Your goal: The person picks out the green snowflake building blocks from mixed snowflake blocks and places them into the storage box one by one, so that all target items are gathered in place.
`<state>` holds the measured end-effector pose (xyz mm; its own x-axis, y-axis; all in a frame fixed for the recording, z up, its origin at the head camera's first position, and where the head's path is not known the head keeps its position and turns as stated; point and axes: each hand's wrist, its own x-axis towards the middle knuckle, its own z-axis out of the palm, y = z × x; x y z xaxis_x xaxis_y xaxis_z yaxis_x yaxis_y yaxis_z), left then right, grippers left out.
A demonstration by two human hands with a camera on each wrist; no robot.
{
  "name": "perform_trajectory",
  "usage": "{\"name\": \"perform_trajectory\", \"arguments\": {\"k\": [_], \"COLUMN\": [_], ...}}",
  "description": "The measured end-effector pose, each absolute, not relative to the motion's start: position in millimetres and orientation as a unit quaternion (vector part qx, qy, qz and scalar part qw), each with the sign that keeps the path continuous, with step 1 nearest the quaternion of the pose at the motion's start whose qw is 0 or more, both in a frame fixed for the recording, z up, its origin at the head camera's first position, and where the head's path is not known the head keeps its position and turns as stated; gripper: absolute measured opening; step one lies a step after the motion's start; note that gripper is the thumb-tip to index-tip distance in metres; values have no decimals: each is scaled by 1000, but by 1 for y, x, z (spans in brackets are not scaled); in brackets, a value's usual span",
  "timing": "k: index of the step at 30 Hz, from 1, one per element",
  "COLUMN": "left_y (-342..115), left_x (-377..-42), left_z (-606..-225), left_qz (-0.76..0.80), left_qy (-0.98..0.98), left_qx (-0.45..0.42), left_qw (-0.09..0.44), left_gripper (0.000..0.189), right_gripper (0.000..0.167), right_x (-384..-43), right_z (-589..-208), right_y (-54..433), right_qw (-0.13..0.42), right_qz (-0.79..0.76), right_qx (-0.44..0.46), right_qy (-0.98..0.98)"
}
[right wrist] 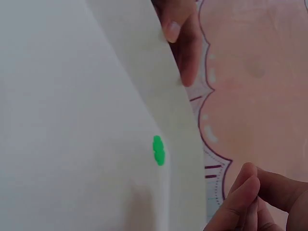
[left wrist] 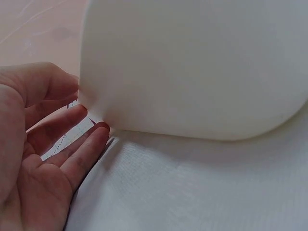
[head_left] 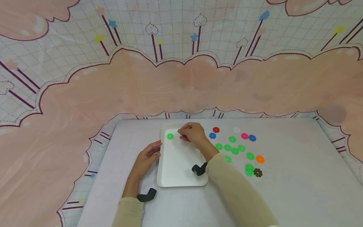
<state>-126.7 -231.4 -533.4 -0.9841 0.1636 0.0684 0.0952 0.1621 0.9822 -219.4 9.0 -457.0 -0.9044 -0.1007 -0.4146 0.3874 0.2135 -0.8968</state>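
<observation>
A person in cream sleeves [head_left: 238, 186] works at a table [head_left: 297, 176] covered in white cloth. From where I stand, the left hand [head_left: 146, 159] is beside a white rectangular tray [head_left: 178, 168], its fingers loosely extended and parted, fingertips touching the tray's left outer edge. The right hand [head_left: 194, 134] hangs over the tray's far part, thumb and fingertip brought together; I cannot tell whether anything is between them. Inside the tray, near its far left corner, lies one green flower-shaped disc [head_left: 170, 136], left of the right hand and apart from it. More discs of the same shape are scattered on the cloth to the tray's right: a loose group of green discs [head_left: 235, 151], with red [head_left: 216, 130], blue, white, pink, orange and dark brown ones around them. The brown disc [head_left: 257, 172] sits against two overlapping green ones. A black device [head_left: 146, 195] is worn at each wrist. Behind the table hangs a peach-pink and white backdrop [head_left: 198, 85] with scalloped outlines and small stars.
</observation>
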Motion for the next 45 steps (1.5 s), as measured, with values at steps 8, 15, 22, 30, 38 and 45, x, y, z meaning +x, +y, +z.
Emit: {"name": "perform_trajectory", "arguments": {"k": [8, 15, 22, 30, 38, 45], "left_y": [-231, -230, -230, -230, -230, -232], "left_x": [-128, -127, -128, -127, -126, -126], "left_z": [-533, -531, -533, -532, -531, -532], "left_qz": [642, 646, 651, 643, 640, 640], "left_qy": [762, 758, 754, 761, 764, 763], "left_qx": [82, 82, 84, 78, 80, 85], "left_qw": [28, 33, 34, 34, 32, 30], "left_gripper": [44, 45, 45, 45, 44, 44], "right_gripper": [19, 25, 30, 38, 36, 37], "right_x": [-216, -211, -207, -200, -196, -199], "right_z": [-430, -416, -419, -435, -450, -465], "right_y": [56, 104, 140, 166, 182, 187], "right_qw": [189, 170, 168, 192, 204, 217], "right_qz": [-626, -577, -545, -494, -466, -441], "right_qx": [68, 57, 48, 51, 62, 72], "right_qy": [754, 797, 820, 846, 859, 868]}}
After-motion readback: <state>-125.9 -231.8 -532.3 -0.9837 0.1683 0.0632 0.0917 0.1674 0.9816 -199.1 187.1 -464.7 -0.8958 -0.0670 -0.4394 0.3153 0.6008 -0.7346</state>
